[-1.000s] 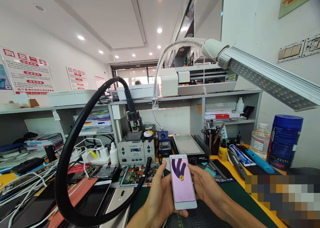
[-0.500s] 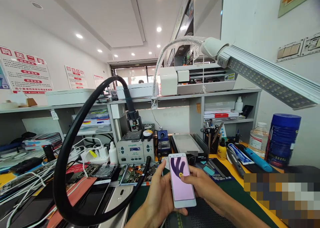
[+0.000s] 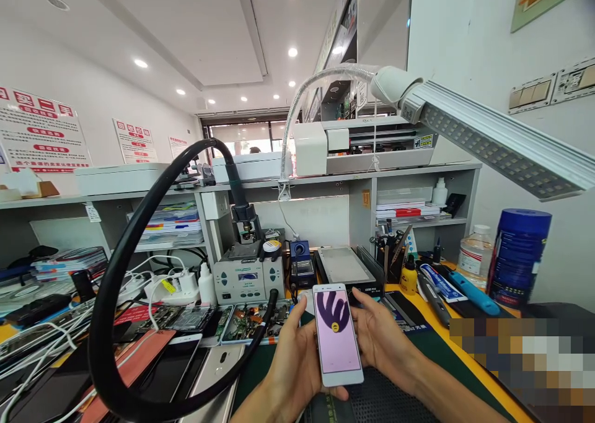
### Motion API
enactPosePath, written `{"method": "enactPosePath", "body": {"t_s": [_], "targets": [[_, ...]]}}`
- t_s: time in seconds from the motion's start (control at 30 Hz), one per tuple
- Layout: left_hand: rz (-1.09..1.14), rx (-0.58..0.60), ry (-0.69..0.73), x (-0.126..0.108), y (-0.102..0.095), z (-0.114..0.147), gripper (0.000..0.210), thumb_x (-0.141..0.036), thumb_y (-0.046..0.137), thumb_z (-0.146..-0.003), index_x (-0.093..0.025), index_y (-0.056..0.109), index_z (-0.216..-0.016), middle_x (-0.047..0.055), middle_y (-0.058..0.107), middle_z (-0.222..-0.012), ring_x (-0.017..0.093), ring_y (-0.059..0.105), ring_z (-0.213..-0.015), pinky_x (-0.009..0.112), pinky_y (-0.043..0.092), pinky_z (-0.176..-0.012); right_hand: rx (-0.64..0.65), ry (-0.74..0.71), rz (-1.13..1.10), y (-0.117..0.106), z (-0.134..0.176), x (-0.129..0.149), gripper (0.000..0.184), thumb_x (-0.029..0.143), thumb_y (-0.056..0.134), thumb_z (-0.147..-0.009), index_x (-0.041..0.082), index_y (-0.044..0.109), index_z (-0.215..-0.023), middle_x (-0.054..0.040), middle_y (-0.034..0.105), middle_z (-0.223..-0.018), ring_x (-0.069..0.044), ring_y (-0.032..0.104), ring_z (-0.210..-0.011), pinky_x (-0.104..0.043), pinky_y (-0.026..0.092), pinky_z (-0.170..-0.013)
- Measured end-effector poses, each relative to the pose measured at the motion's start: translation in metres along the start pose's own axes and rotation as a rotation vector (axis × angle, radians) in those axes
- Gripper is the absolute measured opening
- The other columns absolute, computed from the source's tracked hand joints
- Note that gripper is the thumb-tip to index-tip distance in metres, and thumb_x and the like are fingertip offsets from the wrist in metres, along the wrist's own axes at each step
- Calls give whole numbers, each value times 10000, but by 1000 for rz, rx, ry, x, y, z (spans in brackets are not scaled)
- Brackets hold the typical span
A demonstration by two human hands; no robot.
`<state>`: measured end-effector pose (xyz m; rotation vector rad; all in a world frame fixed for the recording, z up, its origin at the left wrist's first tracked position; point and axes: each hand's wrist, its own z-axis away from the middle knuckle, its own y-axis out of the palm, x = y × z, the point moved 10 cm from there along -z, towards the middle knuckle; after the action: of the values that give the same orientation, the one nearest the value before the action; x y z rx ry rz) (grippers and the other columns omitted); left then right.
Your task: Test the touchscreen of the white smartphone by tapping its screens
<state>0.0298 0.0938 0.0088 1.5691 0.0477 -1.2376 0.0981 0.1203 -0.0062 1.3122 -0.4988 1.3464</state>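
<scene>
- White phone, tilted up above the counter; left hand has fingers closed round its left edge and underside.
- Right hand: fingers bent at the right edge, grip hidden, thumb off the glass.
- Pink screen, purple finger-like stripes, yellow round mark.
- Grey station: brand too small to read.
- Wall poster: red heading, "买二手" legible.

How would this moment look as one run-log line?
left grip: white smartphone | right grip: at smartphone's right edge | smartphone screen: lit, pink
</scene>
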Motion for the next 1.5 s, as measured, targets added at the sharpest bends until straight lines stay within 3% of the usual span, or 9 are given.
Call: {"method": "enactPosePath", "body": {"t_s": [0.13,0.23,0.4,0.73,0.87,0.97,1.13,1.3,1.5], "targets": [[11,-11,12,-1,-3,-1,802,-764,388,-872,-113,623,-1277,142,630,-943,260,634,-762,334,545,-487,-20,-113,143,4,4,8,534,627,497,-887,172,662,-1114,-85,718,-948,-226,655,-794,-337,480,-707],[-3,-16,22,-1,-5,-1,808,-769,386,-872,-121,618,-1297,137,633,-932,255,633,-763,335,547,-500,-64,-192,252,5,6,12,369,441,665,-786,194,674,-1060,-31,690,-843,-213,628,-772,-318,466,-687],[-38,-7,36,-2,-2,0,819,-765,359,-885,-117,606,-1321,157,655,-951,257,634,-785,323,542,-524,-145,-265,346,2,8,16,270,384,694,-779,185,672,-961,-2,655,-788,-175,579,-735,-279,419,-665],[-181,-66,79,5,-5,-3,738,-710,363,-924,-179,578,-1389,167,639,-1184,259,626,-915,277,526,-547,-292,-307,398,4,12,16,511,614,790,-701,186,671,-955,2,645,-761,-163,537,-679,-268,385,-620],[-151,-9,73,6,1,-2,743,-705,339,-934,-144,607,-1341,171,654,-1100,249,617,-897,277,532,-556,-317,-252,371,-3,11,14,574,740,637,-778,188,686,-926,-18,663,-743,-186,567,-678,-284,400,-624],[-97,14,46,5,2,-2,778,-735,322,-918,-130,619,-1306,175,657,-1057,250,627,-819,300,537,-522,-205,-205,286,-1,7,7,651,781,491,-843,189,683,-1036,-52,709,-824,-222,623,-742,-314,442,-675],[20,10,25,2,-4,-2,806,-785,362,-872,-130,635,-1254,141,638,-956,248,631,-761,330,546,-503,-128,-213,260,-3,2,4,464,545,596,-841,195,652,-1141,-48,712,-906,-231,637,-811,-315,454,-697],[24,-2,9,3,-6,-2,838,-808,379,-846,-114,633,-1240,142,638,-905,244,636,-722,325,541,-493,-134,-300,346,1,2,13,343,385,665,-779,191,658,-1061,-15,689,-884,-206,607,-804,-287,425,-706],[14,-15,25,0,-7,-4,809,-786,325,-871,-117,656,-1182,150,637,-966,243,641,-710,326,535,-451,-112,-347,442,4,1,14,372,197,663,-685,189,613,-1053,-10,678,-877,-217,615,-818,-296,455,-721]]}}
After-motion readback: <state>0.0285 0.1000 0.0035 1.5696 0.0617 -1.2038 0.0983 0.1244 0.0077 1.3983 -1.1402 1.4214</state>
